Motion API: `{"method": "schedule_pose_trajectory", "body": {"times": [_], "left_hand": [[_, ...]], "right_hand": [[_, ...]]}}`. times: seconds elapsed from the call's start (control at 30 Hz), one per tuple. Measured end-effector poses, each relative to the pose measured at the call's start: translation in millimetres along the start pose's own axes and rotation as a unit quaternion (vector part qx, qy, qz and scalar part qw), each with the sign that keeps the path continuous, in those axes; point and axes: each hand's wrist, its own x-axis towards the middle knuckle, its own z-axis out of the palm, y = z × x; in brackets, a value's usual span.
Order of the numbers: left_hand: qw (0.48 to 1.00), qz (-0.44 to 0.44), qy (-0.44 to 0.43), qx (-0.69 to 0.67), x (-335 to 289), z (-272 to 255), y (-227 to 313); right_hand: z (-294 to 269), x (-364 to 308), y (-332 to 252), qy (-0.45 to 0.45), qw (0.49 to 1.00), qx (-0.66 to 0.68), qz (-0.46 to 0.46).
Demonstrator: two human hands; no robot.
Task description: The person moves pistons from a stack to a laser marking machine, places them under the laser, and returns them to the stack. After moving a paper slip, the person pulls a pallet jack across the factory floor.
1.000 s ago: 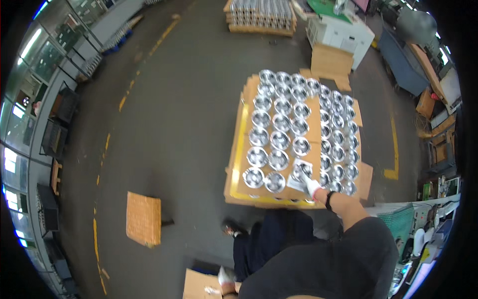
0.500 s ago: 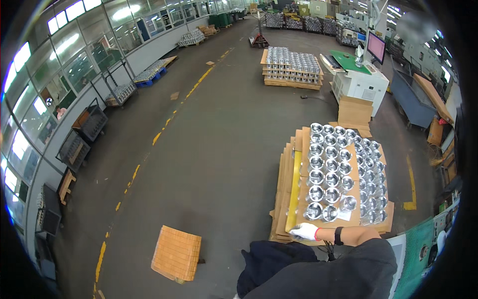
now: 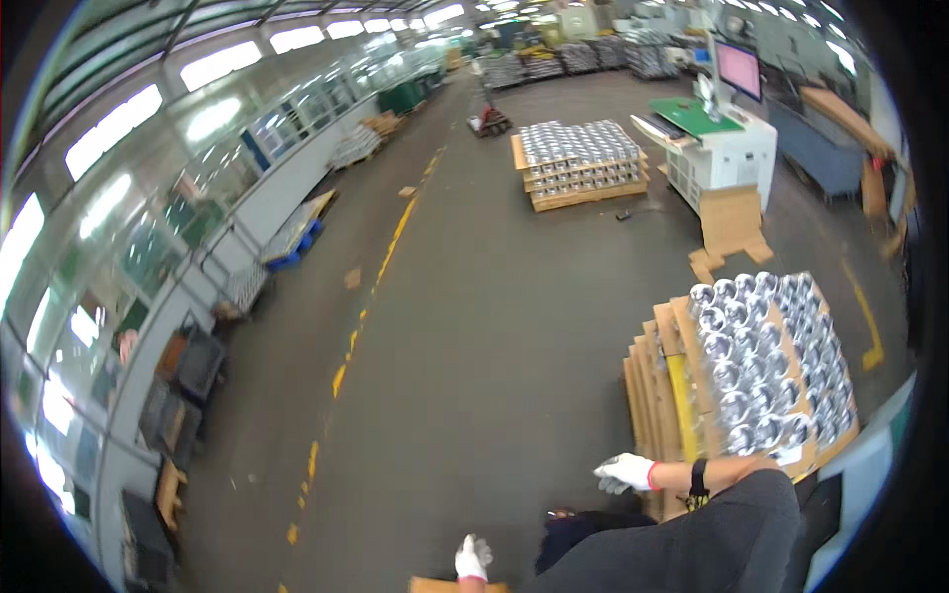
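Note:
My right hand (image 3: 626, 473), in a white glove with a red cuff, is off the near left corner of a stack of cardboard layers (image 3: 679, 381). It holds nothing I can see, and its fingers are loosely stretched. Rows of shiny round metal parts (image 3: 736, 376) stand on the top cardboard sheet. A yellow strip (image 3: 682, 400) runs down the stack's left side. Gloved too, my left hand (image 3: 473, 557) hangs low near the bottom edge with fingers extended and nothing visible in it. Just below it, a tan block-like object (image 3: 435, 585) is mostly cut off.
Farther ahead sits another pallet of metal parts (image 3: 583, 163). Right of it stands a white cabinet (image 3: 736, 158) with a green top and a monitor (image 3: 739, 69). A red pallet jack (image 3: 488, 121) is beyond. Carts (image 3: 198, 371) line the left wall, beside a yellow floor line (image 3: 395, 237).
My right hand has come away from the yellow strip at the stack's corner. My left hand has come into view at the bottom. The view has turned and tilted; the tan object is now mostly out of frame.

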Motion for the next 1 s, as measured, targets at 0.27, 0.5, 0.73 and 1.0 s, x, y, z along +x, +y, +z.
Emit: {"method": "schedule_pose_trajectory", "body": {"times": [0.27,0.5,0.73,1.0], "left_hand": [[0.985,-0.125,0.102,0.059,85,5,98],[0.959,-0.204,0.139,0.135,184,21,149],[0.672,0.221,0.010,0.707,428,123,375],[0.897,0.227,-0.183,0.331,580,452,668]], "right_hand": [[13,102,-216,-0.014,0.992,0.110,-0.055],[-12,248,-336,0.095,0.982,0.114,-0.118],[-96,391,-341,0.224,0.966,0.097,0.087],[-195,430,-276,0.293,0.903,0.192,0.250]]}}
